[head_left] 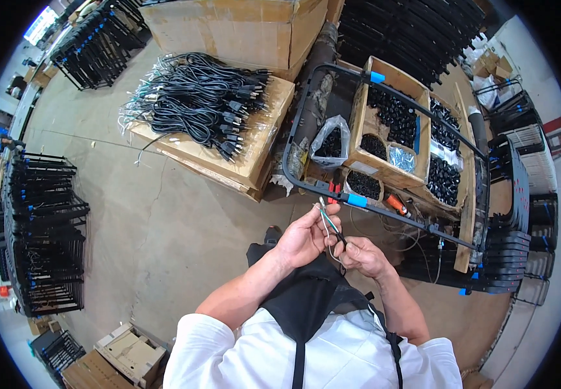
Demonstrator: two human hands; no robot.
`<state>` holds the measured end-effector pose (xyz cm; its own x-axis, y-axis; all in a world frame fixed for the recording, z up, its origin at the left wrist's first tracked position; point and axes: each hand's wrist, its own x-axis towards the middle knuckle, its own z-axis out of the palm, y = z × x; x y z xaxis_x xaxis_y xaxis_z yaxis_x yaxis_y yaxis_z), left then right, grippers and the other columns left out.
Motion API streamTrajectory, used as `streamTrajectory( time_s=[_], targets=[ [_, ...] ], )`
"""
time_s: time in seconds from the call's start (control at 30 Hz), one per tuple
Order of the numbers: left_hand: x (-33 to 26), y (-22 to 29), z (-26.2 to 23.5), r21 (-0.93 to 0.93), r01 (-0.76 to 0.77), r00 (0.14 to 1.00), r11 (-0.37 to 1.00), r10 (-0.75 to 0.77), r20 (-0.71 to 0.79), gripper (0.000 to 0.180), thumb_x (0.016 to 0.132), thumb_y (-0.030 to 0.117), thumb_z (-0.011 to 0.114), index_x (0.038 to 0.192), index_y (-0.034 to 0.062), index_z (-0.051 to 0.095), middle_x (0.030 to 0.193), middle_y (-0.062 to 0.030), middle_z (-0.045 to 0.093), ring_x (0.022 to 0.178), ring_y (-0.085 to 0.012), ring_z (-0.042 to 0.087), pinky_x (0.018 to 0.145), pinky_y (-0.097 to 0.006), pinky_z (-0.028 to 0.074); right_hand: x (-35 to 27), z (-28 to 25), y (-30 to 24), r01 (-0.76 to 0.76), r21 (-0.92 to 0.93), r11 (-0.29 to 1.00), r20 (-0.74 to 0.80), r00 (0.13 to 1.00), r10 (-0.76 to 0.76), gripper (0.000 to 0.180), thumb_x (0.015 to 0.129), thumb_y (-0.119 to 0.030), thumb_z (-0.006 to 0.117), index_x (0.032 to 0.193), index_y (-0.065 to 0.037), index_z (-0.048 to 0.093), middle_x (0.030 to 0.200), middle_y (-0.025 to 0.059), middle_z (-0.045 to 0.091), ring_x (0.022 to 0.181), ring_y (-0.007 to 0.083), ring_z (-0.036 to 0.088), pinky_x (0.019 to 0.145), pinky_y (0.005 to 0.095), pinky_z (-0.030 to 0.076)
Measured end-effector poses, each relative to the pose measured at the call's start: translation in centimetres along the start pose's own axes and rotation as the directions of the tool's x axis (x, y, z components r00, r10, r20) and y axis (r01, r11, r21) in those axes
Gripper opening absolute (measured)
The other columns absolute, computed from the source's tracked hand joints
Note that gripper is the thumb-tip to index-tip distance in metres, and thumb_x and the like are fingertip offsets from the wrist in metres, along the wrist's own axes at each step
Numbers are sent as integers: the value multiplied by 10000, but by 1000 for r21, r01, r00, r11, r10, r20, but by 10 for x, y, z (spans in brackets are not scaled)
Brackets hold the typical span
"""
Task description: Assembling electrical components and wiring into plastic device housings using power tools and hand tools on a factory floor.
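Note:
My left hand (pixel 303 238) pinches the loose white and green wires (pixel 328 222) of a cable near their tips. The black sheathed part of the cable (pixel 340 238) runs to my right hand (pixel 363 255), whose fingers are closed round it. Both hands are in front of my apron, just short of the near rail of a black tubular frame (pixel 397 212). Blue tape (pixel 357 201) wraps that rail beside the wire tips. Behind it, close to my left fingers, sit red-handled tools (pixel 334 189).
A wooden compartment box (pixel 357 155) with black parts and screws stands inside the frame, beside a plastic bag of parts (pixel 330 139). An orange-handled tool (pixel 397 204) lies near. Bundled black cables (pixel 196 97) cover a carton (pixel 254 162). Racks of black frames (pixel 41 227) stand left.

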<state>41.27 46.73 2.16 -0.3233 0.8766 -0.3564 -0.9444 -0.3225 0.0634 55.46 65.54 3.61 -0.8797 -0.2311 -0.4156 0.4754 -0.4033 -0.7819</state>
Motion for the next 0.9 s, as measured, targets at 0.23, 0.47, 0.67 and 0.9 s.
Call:
streamTrajectory(
  time_s=[0.23,0.47,0.67,0.9],
  targets=[
    [-1,36,-16,447,-105,989,888,142,-50,430,1159,395,470,1288,34,664,848,-3,612,787,-109,576,721,-268,482,36,24,12,-95,-181,979,-90,993,80,460,1096,-470,569,1152,-43,728,725,-59,453,652,81,391,609,267,325],
    [23,63,-65,907,145,978,394,82,-192,298,1157,256,491,1200,25,674,896,14,610,831,-71,547,744,-248,467,58,25,55,-209,-406,890,-290,953,91,390,1107,-416,548,1168,-86,748,780,-20,572,756,123,542,719,312,470],
    [61,59,-109,964,117,959,240,226,-172,316,1152,253,478,1160,5,674,926,-48,717,874,-131,633,817,-302,514,84,13,86,-235,-353,906,-453,890,55,362,1103,-384,547,1175,-85,740,842,22,617,802,144,582,758,332,502],
    [78,71,-104,943,163,979,292,71,-192,321,1154,273,484,1165,9,666,914,-50,713,849,-138,647,814,-306,522,82,7,86,-178,-408,895,-478,877,-44,370,1097,-389,549,1176,-80,736,815,25,591,801,159,574,761,344,492]
  ],
)
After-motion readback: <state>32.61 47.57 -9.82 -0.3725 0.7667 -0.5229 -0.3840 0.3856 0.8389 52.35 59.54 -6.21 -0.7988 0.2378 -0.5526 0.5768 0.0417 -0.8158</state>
